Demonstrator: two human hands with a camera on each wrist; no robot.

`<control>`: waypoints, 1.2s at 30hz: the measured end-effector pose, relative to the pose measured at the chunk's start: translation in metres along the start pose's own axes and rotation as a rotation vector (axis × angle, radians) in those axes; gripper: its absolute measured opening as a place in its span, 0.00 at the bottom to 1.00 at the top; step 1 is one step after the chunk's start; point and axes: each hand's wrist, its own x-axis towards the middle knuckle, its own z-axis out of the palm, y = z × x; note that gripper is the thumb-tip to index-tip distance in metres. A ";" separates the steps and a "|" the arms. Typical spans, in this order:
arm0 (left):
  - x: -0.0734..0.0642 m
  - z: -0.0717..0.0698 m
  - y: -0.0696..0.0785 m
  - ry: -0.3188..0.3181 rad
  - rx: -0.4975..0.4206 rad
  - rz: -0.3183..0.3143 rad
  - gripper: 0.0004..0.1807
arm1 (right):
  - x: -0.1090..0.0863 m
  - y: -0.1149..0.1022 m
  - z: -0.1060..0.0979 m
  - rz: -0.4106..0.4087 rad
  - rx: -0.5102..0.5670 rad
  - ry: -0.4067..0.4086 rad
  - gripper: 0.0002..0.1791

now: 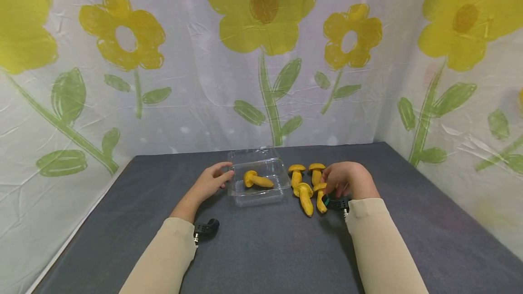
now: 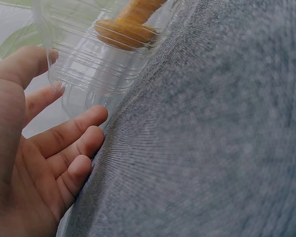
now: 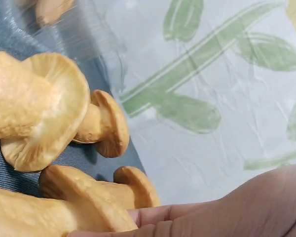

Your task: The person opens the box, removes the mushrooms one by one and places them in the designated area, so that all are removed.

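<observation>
A clear plastic clamshell box (image 1: pixel 259 200) stands at mid-table with its lid raised at the back. One yellow toy-like mushroom (image 1: pixel 260 181) lies inside it. At the box's left edge my left hand (image 1: pixel 211 181) touches the rim with thumb and forefinger, the other fingers loosely extended. To the right of the box lie several more yellow mushrooms (image 1: pixel 304 198). My right hand (image 1: pixel 345 178) is over the right front mushroom (image 1: pixel 321 202), and its fingers pinch near the cap (image 3: pixel 89 197). Part of the grip is out of frame in the right wrist view.
Beneath everything is a dark grey cloth-covered table (image 1: pixel 261 248). A white curtain (image 1: pixel 180 103) printed with yellow flowers hangs behind and along both sides. Two mushrooms (image 1: pixel 316 172) stand close behind the front pair. Wrist cameras (image 1: pixel 207 227) sit under both sleeves.
</observation>
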 end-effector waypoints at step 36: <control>-0.001 0.001 0.001 0.010 0.005 -0.002 0.27 | 0.007 -0.109 0.074 -0.608 -0.429 0.383 0.18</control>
